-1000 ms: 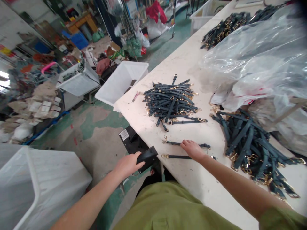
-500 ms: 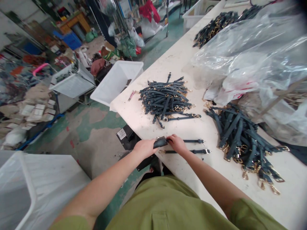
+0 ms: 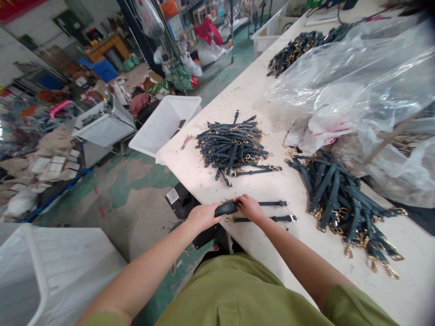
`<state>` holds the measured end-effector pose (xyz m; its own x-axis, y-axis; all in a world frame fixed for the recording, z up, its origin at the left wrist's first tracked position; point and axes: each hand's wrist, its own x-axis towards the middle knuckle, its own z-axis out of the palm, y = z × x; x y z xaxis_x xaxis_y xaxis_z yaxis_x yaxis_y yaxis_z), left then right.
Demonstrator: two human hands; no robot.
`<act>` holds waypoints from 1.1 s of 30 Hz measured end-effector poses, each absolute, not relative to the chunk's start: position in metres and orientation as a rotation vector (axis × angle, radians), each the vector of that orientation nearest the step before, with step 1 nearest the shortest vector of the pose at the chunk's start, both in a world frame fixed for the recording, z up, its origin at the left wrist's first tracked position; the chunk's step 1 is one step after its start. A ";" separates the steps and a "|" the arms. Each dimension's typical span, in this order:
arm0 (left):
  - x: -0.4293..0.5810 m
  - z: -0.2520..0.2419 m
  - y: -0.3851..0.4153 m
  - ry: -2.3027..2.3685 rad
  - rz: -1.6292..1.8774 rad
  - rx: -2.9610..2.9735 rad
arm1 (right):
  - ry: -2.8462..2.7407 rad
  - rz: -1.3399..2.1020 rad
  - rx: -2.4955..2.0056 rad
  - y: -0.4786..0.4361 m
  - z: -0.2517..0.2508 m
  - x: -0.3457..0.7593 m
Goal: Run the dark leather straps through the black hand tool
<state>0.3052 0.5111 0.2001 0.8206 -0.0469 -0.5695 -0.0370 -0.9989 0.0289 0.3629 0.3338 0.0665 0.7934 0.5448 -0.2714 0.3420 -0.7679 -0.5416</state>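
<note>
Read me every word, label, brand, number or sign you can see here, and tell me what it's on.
No text can be read.
White label on the black plate by the table edge: too small to read.
Red marks on the white bag: too blurred to tell whether they are letters.
Black tool in the left hand: no lettering visible.

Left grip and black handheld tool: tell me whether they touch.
Touching. The head view shows the left grip closed around one end of the black handheld tool, with no gap between them.
</note>
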 end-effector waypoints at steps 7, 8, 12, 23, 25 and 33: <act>0.296 0.212 0.526 -0.032 -0.969 2.996 | -0.755 0.656 -2.588 0.335 0.078 0.368; 0.290 0.216 0.531 -0.011 -0.978 3.001 | -0.800 0.656 -2.614 0.335 0.081 0.367; 0.263 0.228 0.543 0.048 -1.025 2.964 | -1.026 0.543 -2.673 0.330 0.084 0.351; 0.291 0.207 0.509 -0.048 -0.970 2.964 | -0.712 0.579 -2.606 0.320 0.072 0.335; 0.294 0.203 0.506 -0.070 -0.947 2.978 | -0.711 0.599 -2.599 0.321 0.071 0.337; 0.286 0.197 0.509 -0.077 -0.925 2.943 | -0.698 0.594 -2.579 0.321 0.069 0.338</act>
